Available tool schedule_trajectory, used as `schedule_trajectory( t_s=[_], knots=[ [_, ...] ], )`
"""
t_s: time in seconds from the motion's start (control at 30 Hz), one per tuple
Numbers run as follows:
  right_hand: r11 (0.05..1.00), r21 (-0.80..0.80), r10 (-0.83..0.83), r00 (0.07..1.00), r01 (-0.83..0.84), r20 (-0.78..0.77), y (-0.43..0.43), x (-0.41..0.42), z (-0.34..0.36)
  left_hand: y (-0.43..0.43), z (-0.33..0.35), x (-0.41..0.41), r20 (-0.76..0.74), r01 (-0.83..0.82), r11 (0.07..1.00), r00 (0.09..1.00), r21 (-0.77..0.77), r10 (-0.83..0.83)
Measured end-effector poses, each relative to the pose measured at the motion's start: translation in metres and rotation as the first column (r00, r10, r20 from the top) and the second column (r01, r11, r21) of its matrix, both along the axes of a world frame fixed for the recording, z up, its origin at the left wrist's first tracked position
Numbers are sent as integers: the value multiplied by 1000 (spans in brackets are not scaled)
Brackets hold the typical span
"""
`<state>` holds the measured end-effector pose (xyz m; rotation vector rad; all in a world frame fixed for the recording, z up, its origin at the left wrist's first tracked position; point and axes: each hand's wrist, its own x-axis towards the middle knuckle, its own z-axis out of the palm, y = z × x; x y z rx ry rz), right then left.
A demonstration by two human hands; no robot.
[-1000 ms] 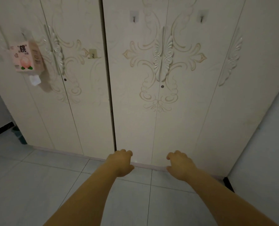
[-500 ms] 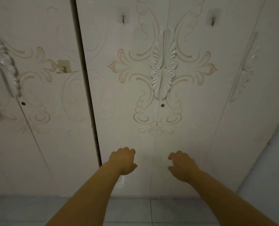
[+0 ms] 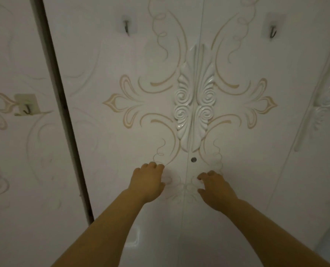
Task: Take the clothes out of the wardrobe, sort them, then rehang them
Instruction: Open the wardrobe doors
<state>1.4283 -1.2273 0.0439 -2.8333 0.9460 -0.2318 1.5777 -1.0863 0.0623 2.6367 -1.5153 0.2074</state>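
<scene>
A white wardrobe with gold scrollwork fills the view, its two middle doors (image 3: 121,132) closed. Two carved white handles (image 3: 194,112) sit side by side along the seam between them. My left hand (image 3: 147,183) reaches toward the left door just below the handles, fingers loosely curled, holding nothing. My right hand (image 3: 215,187) reaches toward the right door at about the same height, fingers also loosely curled and empty. Whether the fingertips touch the doors cannot be told. No clothes are visible.
Small adhesive hooks are stuck on the doors: one at upper left (image 3: 128,26), one at upper right (image 3: 273,28), one on the neighbouring left door (image 3: 26,105). A dark gap (image 3: 64,112) separates that left door. Another carved handle (image 3: 320,101) is at far right.
The view has closed in on the wardrobe and tilted up; the floor is out of sight. Both hands have risen toward the middle handles, staying empty.
</scene>
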Motion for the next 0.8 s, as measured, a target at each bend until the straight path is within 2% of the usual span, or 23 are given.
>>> schedule_trajectory(
  t_s=[0.13,0.27,0.33,0.47,0.8],
  knots=[
    [991,-136,50,951,-8,305,-44,36,47,-56,41,20,160,101,953,985,-284,-57],
    [973,-230,126,820,7,558,-80,62,92,-101,76,39,322,250,820,943,-516,-85],
    [967,-252,148,742,28,654,-91,71,105,-119,88,51,376,292,783,923,-549,-80],
    [968,-228,109,654,100,749,-107,87,127,-147,108,74,488,323,762,873,-561,-10],
    [942,-120,-80,559,312,825,-106,129,144,-182,98,112,659,523,612,752,-593,-4]
  ],
)
